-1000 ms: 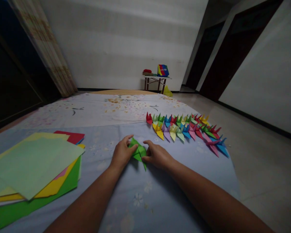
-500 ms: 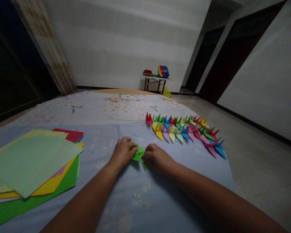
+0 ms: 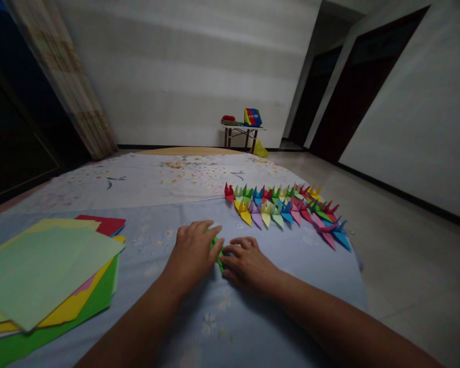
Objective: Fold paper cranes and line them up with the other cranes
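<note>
Folded green paper (image 3: 219,263): touched by left hand (image 3: 193,253) and right hand (image 3: 251,267), cannot tell if pinched; behind, colourful bag (image 3: 252,117), inside hidden.

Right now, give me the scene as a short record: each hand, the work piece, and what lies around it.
Left hand: fingers at the green paper
Right hand: fingers at its other side
Work piece: green paper, mostly hidden between the hands
Left side: overlapping paper sheets, pale green on top
Ahead, right: paper cranes in rows, many colours
Surface: patterned tablecloth
</note>
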A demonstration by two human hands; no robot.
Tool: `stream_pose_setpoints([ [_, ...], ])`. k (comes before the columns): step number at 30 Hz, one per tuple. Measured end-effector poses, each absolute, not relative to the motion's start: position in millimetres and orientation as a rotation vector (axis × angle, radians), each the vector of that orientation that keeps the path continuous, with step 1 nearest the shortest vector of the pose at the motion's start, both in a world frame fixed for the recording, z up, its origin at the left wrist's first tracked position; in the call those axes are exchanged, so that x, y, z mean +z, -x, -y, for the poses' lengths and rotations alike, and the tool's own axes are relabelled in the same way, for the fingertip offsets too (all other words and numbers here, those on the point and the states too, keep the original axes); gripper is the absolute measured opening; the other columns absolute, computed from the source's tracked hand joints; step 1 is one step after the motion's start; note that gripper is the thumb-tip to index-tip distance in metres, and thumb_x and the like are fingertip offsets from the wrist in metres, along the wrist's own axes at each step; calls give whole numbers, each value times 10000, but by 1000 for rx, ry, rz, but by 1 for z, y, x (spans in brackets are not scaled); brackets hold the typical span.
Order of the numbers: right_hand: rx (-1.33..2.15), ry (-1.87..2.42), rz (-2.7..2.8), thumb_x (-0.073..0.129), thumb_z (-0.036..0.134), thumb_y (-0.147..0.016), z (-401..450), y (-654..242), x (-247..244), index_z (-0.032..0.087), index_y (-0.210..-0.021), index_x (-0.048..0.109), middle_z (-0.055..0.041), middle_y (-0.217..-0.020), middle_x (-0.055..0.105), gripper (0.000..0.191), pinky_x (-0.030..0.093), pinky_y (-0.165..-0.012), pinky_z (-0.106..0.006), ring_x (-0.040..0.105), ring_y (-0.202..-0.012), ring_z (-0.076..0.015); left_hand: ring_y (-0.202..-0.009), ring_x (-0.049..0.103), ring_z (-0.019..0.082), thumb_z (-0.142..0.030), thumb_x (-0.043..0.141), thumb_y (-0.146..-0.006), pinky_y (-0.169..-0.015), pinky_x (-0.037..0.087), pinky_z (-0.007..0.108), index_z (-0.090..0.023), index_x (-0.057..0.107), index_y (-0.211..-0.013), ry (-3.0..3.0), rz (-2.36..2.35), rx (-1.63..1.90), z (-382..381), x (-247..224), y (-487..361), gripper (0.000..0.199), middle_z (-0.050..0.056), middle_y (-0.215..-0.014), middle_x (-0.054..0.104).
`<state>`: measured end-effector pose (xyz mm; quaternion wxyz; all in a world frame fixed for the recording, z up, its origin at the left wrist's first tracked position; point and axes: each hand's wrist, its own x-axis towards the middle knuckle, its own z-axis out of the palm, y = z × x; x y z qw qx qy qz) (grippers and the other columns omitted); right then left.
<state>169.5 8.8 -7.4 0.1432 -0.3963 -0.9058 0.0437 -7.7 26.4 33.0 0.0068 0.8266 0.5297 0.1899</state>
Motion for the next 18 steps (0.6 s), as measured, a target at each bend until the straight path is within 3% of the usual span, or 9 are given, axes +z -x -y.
stream_pose_setpoints([
  [6, 196, 1180, 2694, 457, 251, -860, -25, -161, 2, 206, -913, 641, -64, -911, 647, 196, 295, -816, -357, 515, -918, -196, -1012, 573, 257, -314, 387, -822, -864, 389, 352, -163, 611, -1095, -2211, -1718, 428, -48, 45, 42, 384, 122, -1114, 638],
  [8, 268, 1257, 2697, 483, 201, -827, -37, -156, 4, 195, -940, 643, -70, -866, 657, 196, 322, -771, -327, 552, -841, -186, -1036, 567, 257, -259, 409, -780, -888, 380, 334, -127, 609, -1096, -2140, -1611, 339, -56, 42, 55, 396, 134, -1117, 639],
  [10, 400, 1339, 2596, 484, 178, -814, -49, -151, 4, 210, -986, 639, -52, -867, 671, 234, 344, -731, -285, 581, -802, -169, -914, 624, 241, -254, 443, -746, -797, 435, 301, -113, 607, -1092, -2104, -1553, 282, -60, 38, 62, 408, 117, -1001, 688],
  [13, 478, 1402, 2512, 495, 229, -816, -61, -145, 1, 228, -1008, 634, -22, -846, 679, 237, 363, -653, -240, 598, -754, -153, -773, 652, 214, -293, 479, -729, -676, 462, 265, -123, 581, -1124, -2072, -1465, 250, -59, 29, 61, 441, 72, -864, 718],
  [18, 404, 1380, 2478, 508, 318, -830, -65, -142, -11, 250, -1078, 617, -46, -858, 630, 279, 350, -686, -260, 564, -765, -160, -766, 642, 213, -338, 486, -745, -688, 443, 276, -136, 590, -1087, -2013, -1397, 552, -56, 5, 53, 411, 69, -832, 705],
])
